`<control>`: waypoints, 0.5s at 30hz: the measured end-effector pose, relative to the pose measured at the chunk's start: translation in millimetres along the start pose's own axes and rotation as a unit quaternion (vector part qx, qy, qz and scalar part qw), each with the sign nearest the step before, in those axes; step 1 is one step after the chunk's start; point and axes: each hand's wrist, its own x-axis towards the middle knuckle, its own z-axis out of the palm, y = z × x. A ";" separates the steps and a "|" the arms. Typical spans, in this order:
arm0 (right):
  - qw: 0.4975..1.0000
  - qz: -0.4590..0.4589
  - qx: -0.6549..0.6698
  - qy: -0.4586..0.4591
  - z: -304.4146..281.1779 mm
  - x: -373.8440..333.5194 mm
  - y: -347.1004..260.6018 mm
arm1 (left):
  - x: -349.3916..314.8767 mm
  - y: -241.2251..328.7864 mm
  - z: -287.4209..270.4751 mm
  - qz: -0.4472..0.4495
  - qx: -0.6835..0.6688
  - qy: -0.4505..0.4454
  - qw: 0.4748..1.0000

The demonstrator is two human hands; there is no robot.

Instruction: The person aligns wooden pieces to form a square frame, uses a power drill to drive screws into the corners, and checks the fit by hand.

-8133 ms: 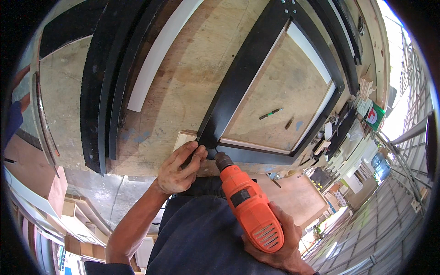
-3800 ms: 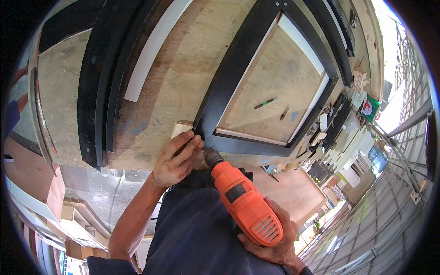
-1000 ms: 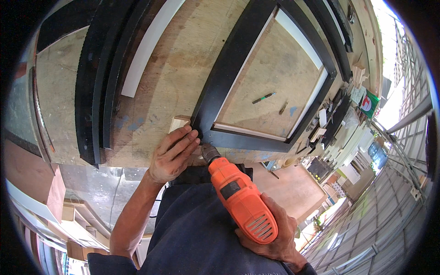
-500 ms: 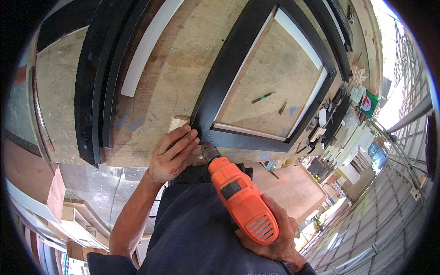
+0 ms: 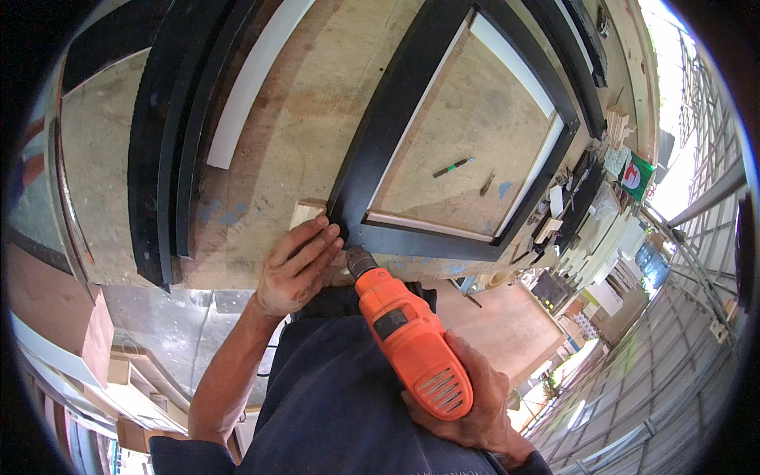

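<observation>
My right hand (image 5: pixel 475 408) grips the rear of an orange power drill (image 5: pixel 412 340), fingers wrapped round its handle, which is mostly hidden. The drill's chuck (image 5: pixel 362 261) points at the near left corner of a rectangular black frame (image 5: pixel 427 239); the bit and its exact contact are hidden. At that same corner my left hand (image 5: pixel 297 265) is closed, fingers pressed together against the frame's edge. Its fingertips also lie beside a small pale wood block (image 5: pixel 307 211) butted against the frame's outer left side. The frame lies flat on the bench, with white strips (image 5: pixel 511 63) along its inner edges.
Long black boards (image 5: pixel 170 150) and a white strip (image 5: pixel 257 79) lie left on the plywood bench (image 5: pixel 269 174). A green-and-black pen (image 5: pixel 453 167) lies inside the frame. Tools and wood scraps (image 5: pixel 546 229) crowd the right end. Another panel (image 5: pixel 495 324) stands lower, beyond the bench edge.
The drill and my right hand have shifted slightly left. My left hand stays at the frame corner. Something red and blue beyond the bench's far left has changed position.
</observation>
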 end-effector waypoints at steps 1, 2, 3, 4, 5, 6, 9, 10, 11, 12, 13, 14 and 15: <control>1.000 0.003 -0.014 -0.010 -0.9 1.6 -2.0 | -0.5 0.0 0.0 0.001 0.003 0.000 1.000; 0.999 0.007 -0.028 -0.020 -3.4 4.0 -6.2 | -0.6 -0.3 0.0 0.001 0.000 0.003 1.000; 0.999 0.010 -0.042 -0.030 -4.9 5.9 -8.9 | -0.4 -0.6 0.0 0.001 -0.002 0.005 1.000; 0.999 0.008 -0.044 -0.030 -5.8 7.0 -9.9 | 0.5 -0.5 0.0 0.001 -0.005 0.008 1.000; 0.998 0.006 -0.046 -0.031 -6.6 7.9 -10.6 | 1.4 -0.2 -0.4 0.000 -0.010 0.009 1.000; 0.998 0.003 -0.048 -0.032 -7.3 8.3 -11.4 | 2.2 0.2 -1.1 0.000 -0.014 0.010 1.000; 0.998 0.009 -0.040 -0.037 -7.5 12.7 -12.9 | -3.6 -2.7 1.1 -0.004 -0.016 0.019 1.000; 0.999 0.008 -0.039 -0.033 -6.7 10.4 -11.4 | -3.7 -3.4 2.9 0.001 -0.019 0.025 1.000; 0.999 0.007 -0.037 -0.029 -5.5 7.1 -8.4 | -2.5 -3.1 2.4 0.001 -0.016 0.019 1.000; 0.999 0.006 -0.034 -0.026 -5.2 5.3 -6.4 | -0.7 -2.1 1.2 0.001 -0.014 0.014 1.000; 0.999 0.007 -0.035 -0.029 -5.6 5.8 -6.6 | 0.5 -1.9 -0.6 0.002 -0.010 0.007 1.000; 0.999 0.007 -0.036 -0.032 -6.4 6.2 -7.6 | 0.4 -2.1 -0.3 0.002 -0.011 0.012 1.000; 0.999 0.008 -0.036 -0.034 -7.0 6.7 -8.8 | -0.5 -2.4 0.9 0.002 -0.012 0.017 1.000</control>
